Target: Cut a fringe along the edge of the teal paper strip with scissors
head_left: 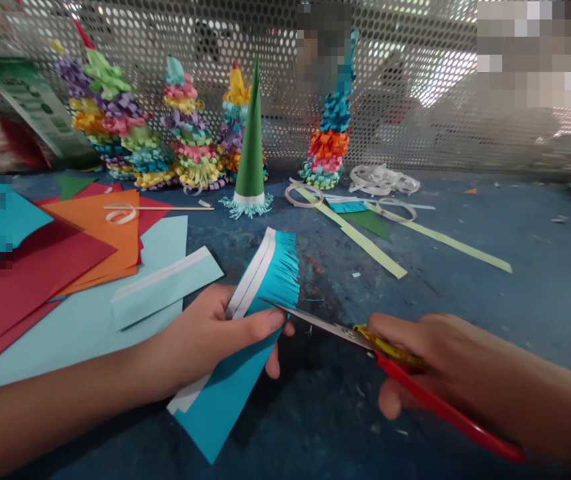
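Observation:
My left hand (245, 327) pinches a folded strip of blue paper (245, 387) between thumb and fingers. White tape bands run along the strip's left edge, and its upper right edge is cut into a fine fringe (285, 263). In my right hand (430, 353) is a pair of scissors (335, 327) with a red and a yellow handle. The blades lie across the paper just above my left thumb, at the lower end of the fringe. Behind the strip, a green paper cone (251, 147) stands upright with pale blue fringe around its base.
Several curled-paper cones, such as a multicoloured one (193, 133), stand along a perforated metal panel (275, 33). Red, orange (105, 233) and light blue sheets lie at left with a taped light blue strip (165, 287). Tape rings (383, 180) and pale green strips (375, 250) lie at right.

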Motion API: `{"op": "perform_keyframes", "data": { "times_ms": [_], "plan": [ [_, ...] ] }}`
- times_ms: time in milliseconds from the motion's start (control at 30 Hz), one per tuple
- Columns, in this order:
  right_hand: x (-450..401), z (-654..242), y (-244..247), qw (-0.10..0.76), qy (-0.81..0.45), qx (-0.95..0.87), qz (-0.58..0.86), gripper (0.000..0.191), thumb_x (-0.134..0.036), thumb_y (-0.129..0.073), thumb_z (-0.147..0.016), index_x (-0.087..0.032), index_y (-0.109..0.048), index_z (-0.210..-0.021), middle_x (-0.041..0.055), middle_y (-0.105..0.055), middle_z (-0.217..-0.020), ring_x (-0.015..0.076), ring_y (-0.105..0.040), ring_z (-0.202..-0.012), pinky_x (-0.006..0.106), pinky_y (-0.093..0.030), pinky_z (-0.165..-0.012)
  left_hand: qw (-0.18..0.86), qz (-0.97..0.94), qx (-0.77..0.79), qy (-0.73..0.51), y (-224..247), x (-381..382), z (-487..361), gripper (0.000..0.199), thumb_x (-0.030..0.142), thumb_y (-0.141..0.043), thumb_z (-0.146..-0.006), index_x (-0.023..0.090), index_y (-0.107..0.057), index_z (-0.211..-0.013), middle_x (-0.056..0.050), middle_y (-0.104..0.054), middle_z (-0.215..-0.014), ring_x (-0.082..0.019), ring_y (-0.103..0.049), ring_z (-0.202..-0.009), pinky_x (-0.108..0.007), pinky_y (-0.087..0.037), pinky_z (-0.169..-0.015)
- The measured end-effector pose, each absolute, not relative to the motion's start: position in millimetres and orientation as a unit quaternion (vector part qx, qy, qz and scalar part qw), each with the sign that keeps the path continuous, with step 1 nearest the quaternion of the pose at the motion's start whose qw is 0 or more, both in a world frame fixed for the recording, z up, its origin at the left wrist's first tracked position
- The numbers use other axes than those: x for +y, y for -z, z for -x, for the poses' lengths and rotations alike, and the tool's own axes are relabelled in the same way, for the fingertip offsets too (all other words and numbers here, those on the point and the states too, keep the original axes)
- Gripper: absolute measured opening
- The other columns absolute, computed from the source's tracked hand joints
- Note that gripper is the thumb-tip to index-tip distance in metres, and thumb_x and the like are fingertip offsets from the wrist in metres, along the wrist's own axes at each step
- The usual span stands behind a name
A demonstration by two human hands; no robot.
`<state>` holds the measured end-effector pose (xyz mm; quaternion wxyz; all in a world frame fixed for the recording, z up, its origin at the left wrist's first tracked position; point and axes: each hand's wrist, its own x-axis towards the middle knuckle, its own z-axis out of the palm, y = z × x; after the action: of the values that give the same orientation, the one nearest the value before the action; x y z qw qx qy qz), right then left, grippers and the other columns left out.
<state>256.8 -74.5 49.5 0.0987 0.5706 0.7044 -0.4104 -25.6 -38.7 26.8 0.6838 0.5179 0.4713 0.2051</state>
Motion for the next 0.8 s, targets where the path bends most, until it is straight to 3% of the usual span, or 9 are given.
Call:
{"op": "perform_keyframes", "data": {
  "times_ms": [167, 267, 367, 533, 667, 800],
  "plan": [
    [-72, -258, -46, 0.089, 0.425, 0.703, -0.563, 0.017, -0.042, -0.063, -0.097, -0.028, -0.06, -0.086, -0.0031, -0.087, -0.083, 0.0217, -0.074, -0.06, 0.026, -0.039, -0.051, 0.694, -0.507, 0.47, -0.198, -27, -38, 27, 0.037, 0.052, -0.079, -0.087, 0.021, -0.081, -0.069, -0.004, -0.076, -0.062, -0.018, -0.063, -0.062, -0.025, -0.048, -0.06],
    [-71, -255, -49, 0.087, 0.4, 0.702, -0.582, 0.016, -0.035, -0.066, -0.094, -0.028, -0.058, -0.082, -0.0039, -0.086, -0.076, 0.0184, -0.067, -0.05, 0.026, -0.037, -0.049, 0.71, -0.498, 0.459, -0.195, -26, -38, 28, 0.038, 0.054, -0.08, -0.087, 0.019, -0.08, -0.07, -0.004, -0.076, -0.064, -0.018, -0.064, -0.064, -0.024, -0.049, -0.061],
    [-73, -253, -54, 0.093, 0.406, 0.688, -0.594, 0.018, -0.031, -0.068, -0.092, -0.028, -0.056, -0.08, -0.0056, -0.084, -0.071, 0.0181, -0.068, -0.053, 0.025, -0.039, -0.051, 0.706, -0.499, 0.461, -0.201, -26, -39, 27, 0.036, 0.052, -0.081, -0.087, 0.02, -0.079, -0.069, -0.003, -0.077, -0.063, -0.017, -0.063, -0.063, -0.023, -0.047, -0.059],
    [-79, -254, -59, 0.115, 0.375, 0.695, -0.603, 0.028, -0.035, -0.086, -0.075, -0.028, -0.059, -0.08, -0.0039, -0.077, -0.064, 0.0226, -0.07, -0.057, 0.026, -0.036, -0.051, 0.705, -0.504, 0.447, -0.222, -23, -40, 25, 0.024, 0.042, -0.082, -0.085, 0.021, -0.077, -0.074, -0.001, -0.076, -0.06, -0.017, -0.064, -0.063, -0.023, -0.048, -0.063],
    [-77, -253, -61, 0.124, 0.408, 0.676, -0.6, 0.02, -0.035, -0.077, -0.085, -0.028, -0.059, -0.081, -0.0034, -0.08, -0.069, 0.0209, -0.069, -0.054, 0.026, -0.038, -0.051, 0.679, -0.523, 0.468, -0.214, -21, -40, 26, 0.039, 0.053, -0.074, -0.09, 0.019, -0.076, -0.07, -0.003, -0.074, -0.062, -0.017, -0.062, -0.059, -0.024, -0.045, -0.057],
    [-76, -248, -62, 0.127, 0.389, 0.684, -0.604, 0.02, -0.035, -0.078, -0.082, -0.029, -0.06, -0.082, -0.0019, -0.081, -0.071, 0.0232, -0.071, -0.058, 0.027, -0.038, -0.053, 0.672, -0.501, 0.494, -0.23, -24, -41, 25, 0.031, 0.049, -0.078, -0.085, 0.02, -0.076, -0.076, -0.001, -0.074, -0.06, -0.016, -0.061, -0.054, -0.023, -0.044, -0.053]
  ]
}}
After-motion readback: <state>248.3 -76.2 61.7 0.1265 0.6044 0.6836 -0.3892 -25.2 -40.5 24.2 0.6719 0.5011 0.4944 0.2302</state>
